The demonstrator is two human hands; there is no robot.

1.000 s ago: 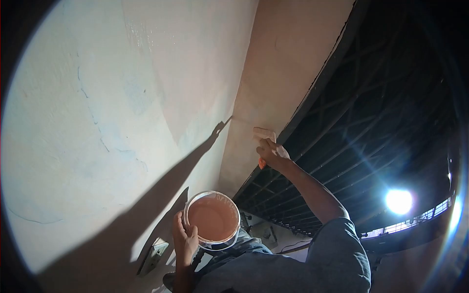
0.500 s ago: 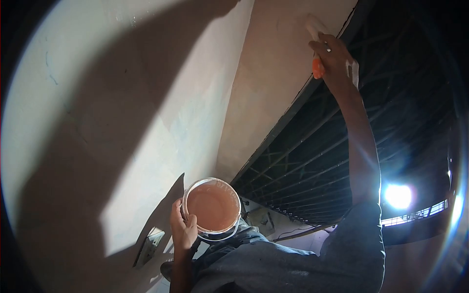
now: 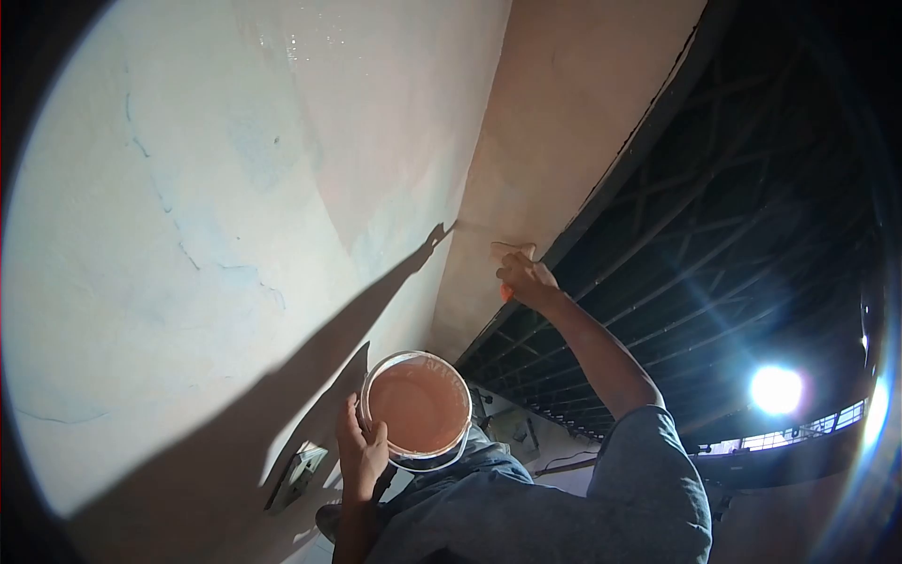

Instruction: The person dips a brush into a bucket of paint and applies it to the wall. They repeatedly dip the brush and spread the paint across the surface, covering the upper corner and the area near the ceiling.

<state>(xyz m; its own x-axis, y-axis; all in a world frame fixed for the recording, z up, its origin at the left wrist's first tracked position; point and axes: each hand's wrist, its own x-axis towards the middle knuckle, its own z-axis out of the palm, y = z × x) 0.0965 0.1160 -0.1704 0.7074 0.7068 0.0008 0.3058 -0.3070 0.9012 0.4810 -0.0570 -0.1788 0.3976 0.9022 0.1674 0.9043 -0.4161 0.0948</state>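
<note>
My left hand (image 3: 363,455) grips the rim and side of a round white bucket (image 3: 365,406), its thumb over the edge. Inside the bucket is a pinkish-brown liquid (image 3: 418,406). Up and to the right, my right hand (image 3: 526,278) is closed round a brush (image 3: 512,248) with an orange handle end (image 3: 506,293). The brush head lies against the narrow pinkish wall strip (image 3: 554,122), near its lower part. My fingers partly hide the brush handle.
A wide patchy wall (image 3: 235,188) with thin cracks fills the left, crossed by my arm's shadow. A dark metal lattice (image 3: 658,273) borders the strip on the right. A bright lamp (image 3: 776,390) shines at the lower right. A switch plate (image 3: 299,475) sits low on the wall.
My right hand and the brush have moved down and left along the wall strip, and the arm's shadow has shrunk. The bucket in my left hand has shifted slightly right and down in view.
</note>
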